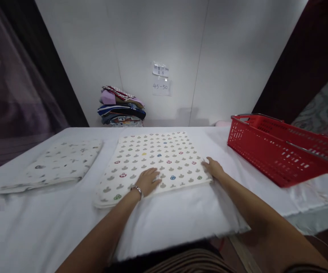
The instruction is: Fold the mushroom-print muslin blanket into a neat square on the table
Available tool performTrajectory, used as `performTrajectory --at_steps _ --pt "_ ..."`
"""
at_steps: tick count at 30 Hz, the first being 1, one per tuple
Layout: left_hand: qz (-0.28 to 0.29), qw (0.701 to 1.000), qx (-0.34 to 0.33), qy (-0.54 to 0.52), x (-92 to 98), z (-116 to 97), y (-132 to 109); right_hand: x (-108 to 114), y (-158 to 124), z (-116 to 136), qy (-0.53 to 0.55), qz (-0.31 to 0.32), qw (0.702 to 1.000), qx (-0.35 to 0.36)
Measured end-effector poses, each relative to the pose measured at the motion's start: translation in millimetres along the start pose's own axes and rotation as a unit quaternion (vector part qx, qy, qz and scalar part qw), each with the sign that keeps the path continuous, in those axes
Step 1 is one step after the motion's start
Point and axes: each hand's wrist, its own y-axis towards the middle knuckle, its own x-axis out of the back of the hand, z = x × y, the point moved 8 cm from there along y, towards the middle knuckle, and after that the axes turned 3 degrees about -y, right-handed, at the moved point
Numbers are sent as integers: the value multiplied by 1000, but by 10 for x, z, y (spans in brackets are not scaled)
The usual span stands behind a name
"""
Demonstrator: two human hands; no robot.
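A folded white cloth (152, 159) with rows of grey mushroom shapes, a few of them red, blue, green or yellow, lies flat in front of me. My left hand (147, 181) rests on its near part, fingers spread over the fabric, a bracelet at the wrist. At the cloth's right edge, my right hand (214, 168) touches the border with its fingers apart; the fingertips are slightly blurred. Left of this cloth lies a second folded white cloth (64, 161) with small dark and grey prints, apart from both hands.
A red plastic basket (262, 155) with metal handles stands on the right of the white-covered table (178, 218). Several folded fabrics form a stack (122, 108) behind the far edge. Handwritten paper signs (161, 86) hang on the pale wall. Dark curtains hang at the left.
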Motion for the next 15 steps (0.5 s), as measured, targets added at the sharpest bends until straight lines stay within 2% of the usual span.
performTrajectory --at_steps 3,6,12,15 --pt "-5 1000 -6 -6 65 -74 -87 92 -137 -128 43 -18 999 -3" --pt "-5 999 -40 -20 77 -294 -184 141 -365 -269 102 -20 995 -3" --pt "11 993 -114 -19 -108 -909 -148 83 -745 -363 191 10 981 7" --pt "27 992 -121 -12 -225 -1098 -44 29 -803 -353 199 32 979 6"
